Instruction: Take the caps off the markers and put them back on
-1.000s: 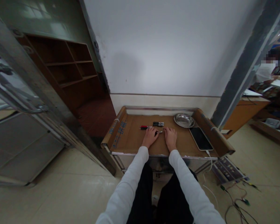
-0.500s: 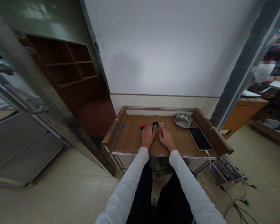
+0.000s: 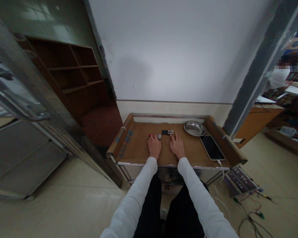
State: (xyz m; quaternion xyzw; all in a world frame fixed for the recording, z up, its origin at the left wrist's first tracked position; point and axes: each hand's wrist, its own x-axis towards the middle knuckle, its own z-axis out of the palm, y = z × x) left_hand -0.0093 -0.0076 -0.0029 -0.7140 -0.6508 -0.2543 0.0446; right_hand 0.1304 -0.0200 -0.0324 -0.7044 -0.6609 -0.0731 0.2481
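Note:
My left hand [image 3: 154, 146] lies over a small group of red and silver cylinders, which look like batteries [image 3: 159, 136], and covers part of them. Its fingers reach forward flat over them. Just to the right, black cylinders with silver ends, also looking like batteries [image 3: 167, 132], rest side by side on the cardboard lining. My right hand [image 3: 177, 147] has its fingers spread, with the index fingertip at or very near the right end of the black batteries; whether it touches them I cannot tell.
A shiny round metal dish [image 3: 194, 128] stands at the back right of the cardboard-lined cart top [image 3: 136, 152]. In front of it lies a phone [image 3: 213, 147] with a white cable hanging over the edge. Raised cardboard sides border the top. A person [image 3: 279, 77] is at the far right.
My left hand has shifted slightly left, uncovering silver ends of the red batteries. My right hand has drawn back a little and its fingers have spread, leaving the black batteries more visible.

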